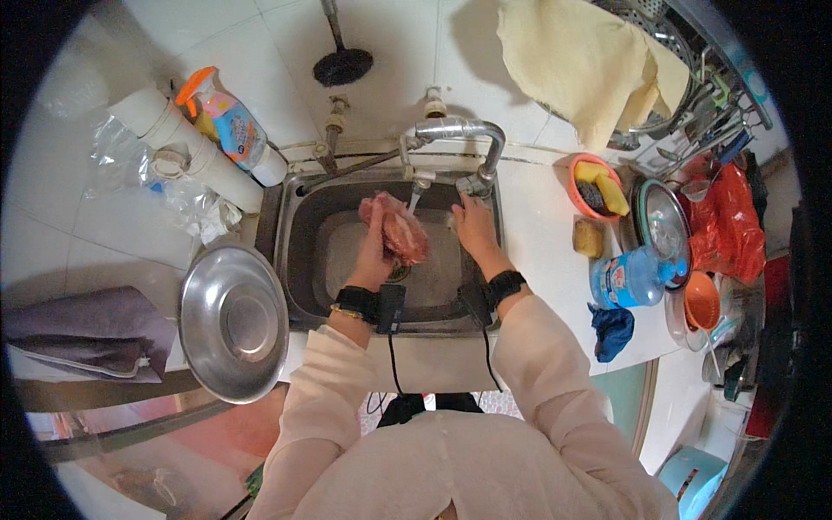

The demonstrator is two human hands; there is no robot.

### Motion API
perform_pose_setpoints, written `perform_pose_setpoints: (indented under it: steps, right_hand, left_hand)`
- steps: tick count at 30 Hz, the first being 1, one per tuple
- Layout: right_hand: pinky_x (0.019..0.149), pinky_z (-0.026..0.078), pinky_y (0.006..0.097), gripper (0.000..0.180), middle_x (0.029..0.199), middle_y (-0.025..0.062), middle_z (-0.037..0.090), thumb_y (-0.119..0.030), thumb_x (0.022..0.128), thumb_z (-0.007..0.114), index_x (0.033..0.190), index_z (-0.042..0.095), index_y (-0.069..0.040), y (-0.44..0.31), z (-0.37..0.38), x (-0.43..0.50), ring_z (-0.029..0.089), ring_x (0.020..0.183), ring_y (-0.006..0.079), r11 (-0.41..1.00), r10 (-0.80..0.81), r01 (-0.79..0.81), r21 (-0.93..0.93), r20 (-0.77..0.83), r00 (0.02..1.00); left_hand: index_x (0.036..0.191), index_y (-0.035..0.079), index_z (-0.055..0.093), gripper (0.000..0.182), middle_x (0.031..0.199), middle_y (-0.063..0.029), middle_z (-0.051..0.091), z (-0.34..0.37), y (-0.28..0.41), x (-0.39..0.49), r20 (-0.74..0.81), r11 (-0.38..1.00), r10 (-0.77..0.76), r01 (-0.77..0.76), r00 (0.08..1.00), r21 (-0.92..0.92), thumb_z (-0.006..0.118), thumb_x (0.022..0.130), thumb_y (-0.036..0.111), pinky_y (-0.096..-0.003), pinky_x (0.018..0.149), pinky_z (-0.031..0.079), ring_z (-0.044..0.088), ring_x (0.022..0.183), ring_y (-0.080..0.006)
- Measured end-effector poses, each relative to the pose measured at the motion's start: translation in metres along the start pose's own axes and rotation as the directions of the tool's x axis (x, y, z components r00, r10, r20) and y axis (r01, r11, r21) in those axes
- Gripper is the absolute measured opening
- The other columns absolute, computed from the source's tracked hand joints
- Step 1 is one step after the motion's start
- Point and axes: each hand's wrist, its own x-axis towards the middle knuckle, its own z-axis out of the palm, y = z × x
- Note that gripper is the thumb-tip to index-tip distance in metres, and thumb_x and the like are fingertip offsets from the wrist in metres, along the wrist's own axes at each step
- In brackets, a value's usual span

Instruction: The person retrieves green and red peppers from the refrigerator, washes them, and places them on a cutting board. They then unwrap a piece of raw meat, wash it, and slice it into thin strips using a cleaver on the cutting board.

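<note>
A piece of raw red meat (pixel 404 231) is held in my left hand (pixel 376 250) over the sink basin (pixel 331 234). Water runs from the tap spout (pixel 421 184) beside and onto the meat. At the right side of the basin, my right hand (pixel 474 224) is below the base of the curved metal faucet (pixel 491 146); its fingertips are near the faucet base, and whether they hold anything is unclear. Each wrist wears a black strap with a cabled device.
A steel bowl (pixel 247 318) leans at the sink's left, below a spray bottle (pixel 237 130). On the right counter are an orange basket with sponges (pixel 585 211), a yellow sponge (pixel 587 238), a blue plastic bottle (pixel 627 276) and a dark blue cloth (pixel 611 331).
</note>
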Motion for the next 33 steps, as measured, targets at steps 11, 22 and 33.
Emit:
perform_pose_setpoints:
  steps: [11,22,33]
  right_hand:
    - [0.087,0.044,0.0450,0.037,0.110,0.0213,0.060,-0.029,0.093,0.050,0.114,0.058,0.000,0.006,-0.052,-0.001,0.055,0.102,0.0381,0.987,0.021,-0.008,-0.159,0.080,0.997]
    - [0.100,0.038,0.0353,0.087,0.132,0.0149,0.043,-0.037,0.078,0.074,0.141,0.025,-0.002,-0.082,-0.027,-0.086,0.044,0.121,0.0236,0.478,-0.072,-0.438,0.761,0.531,0.844]
    - [0.095,0.043,0.0413,0.082,0.130,0.0246,0.045,-0.030,0.078,0.074,0.140,0.028,-0.003,-0.085,-0.069,-0.093,0.050,0.116,0.0383,0.858,-0.180,0.009,0.513,0.284,0.942]
  left_hand:
    - [0.128,0.010,0.047,0.058,0.121,-0.0048,0.053,-0.051,0.032,-0.045,-0.084,0.990,0.102,-0.093,0.991,0.108,0.050,0.090,0.053,-0.0411,0.099,0.041,0.052,0.112,-0.0217]
    - [0.141,0.008,0.032,0.069,0.137,-0.0054,0.042,0.017,-0.004,-0.077,0.212,0.978,0.151,-0.177,0.966,0.108,0.045,0.092,0.054,-0.0360,0.102,0.035,0.042,0.125,-0.0203]
    - [0.131,0.002,0.040,0.059,0.122,-0.0091,0.051,0.023,-0.017,-0.083,0.092,0.951,0.139,-0.159,0.986,0.264,0.067,0.085,0.028,-0.0327,0.092,0.044,0.051,0.111,-0.0174]
